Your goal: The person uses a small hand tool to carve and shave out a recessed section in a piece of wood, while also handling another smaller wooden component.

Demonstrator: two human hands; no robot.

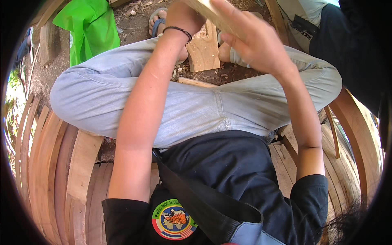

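A pale piece of wood (214, 17), blurred and cut off by the top edge, is held up between my hands. My left hand (184, 17), with a dark braided band at the wrist, is closed at its left side; its fingers are mostly hidden. On the other side my right hand (255, 43) grips the piece, thumb below and fingers along the upper face. Below them, on the ground between my feet, lies a thick wooden block (205, 51) with shavings on it.
Wood shavings litter the dirt ground. A bright green cloth or bag (87, 28) lies at the far left. Curved wooden slats (45, 159) stand around me on both sides. A dark-clothed person's leg (347, 49) is at the far right. My crossed legs (183, 106) lie below my hands.
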